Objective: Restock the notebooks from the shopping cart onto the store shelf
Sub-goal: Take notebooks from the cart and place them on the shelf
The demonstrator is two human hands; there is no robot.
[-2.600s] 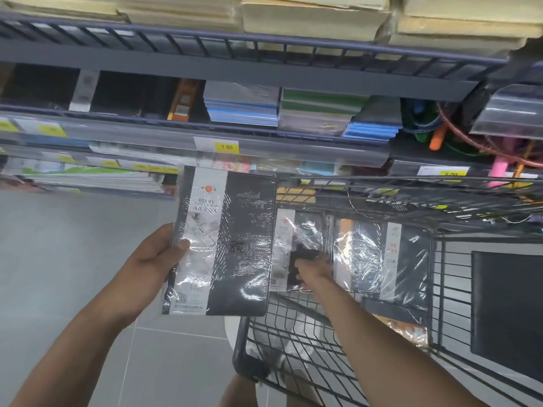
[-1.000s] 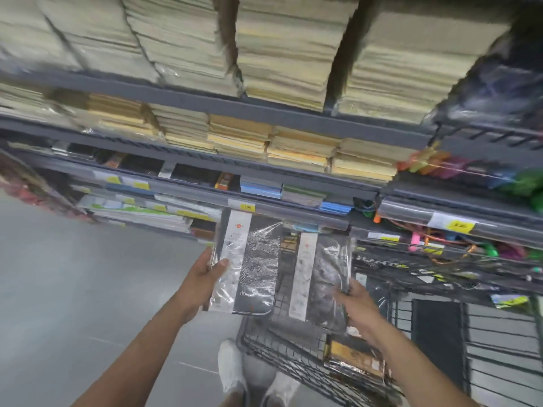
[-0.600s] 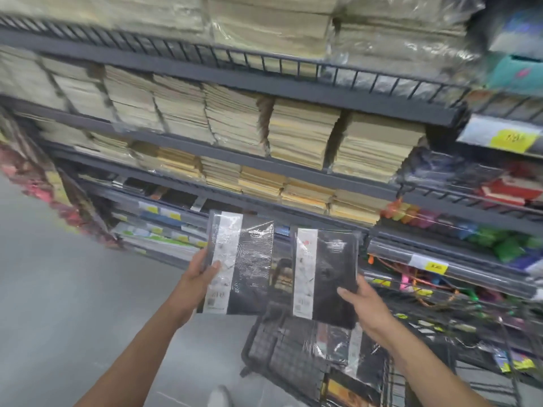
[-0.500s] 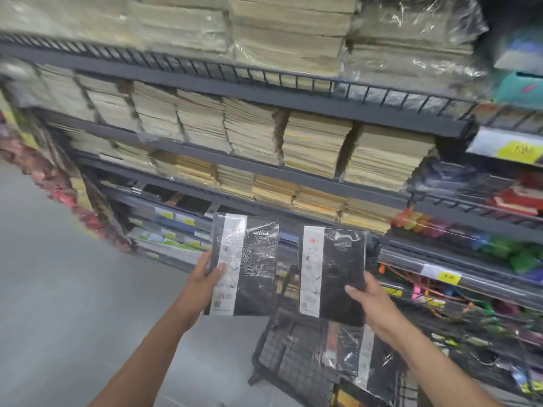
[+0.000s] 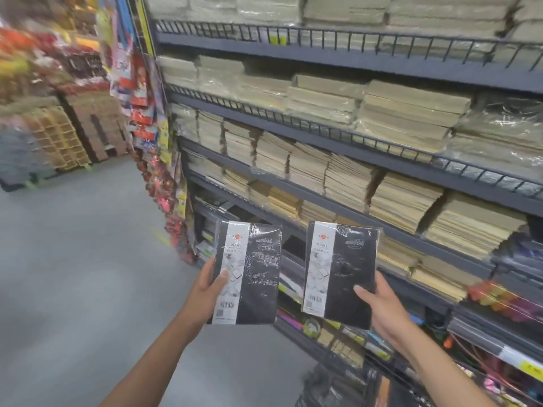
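Dark metal shelf (image 5: pixel 346 149) tiers stacked with tan paper bundles (image 5: pixel 405 207) fill the background — in front, the left hand (image 5: pixel 209 292) grips one shrink-wrapped black notebook (image 5: pixel 249 271) by its left edge, thumb on the cover. Beside it, apart, the right hand (image 5: pixel 379 304) clamps a second notebook (image 5: pixel 342 274) at its lower right corner.

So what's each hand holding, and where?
The left hand grips the left notebook, left edge; right hand grips the right notebook, lower right corner.
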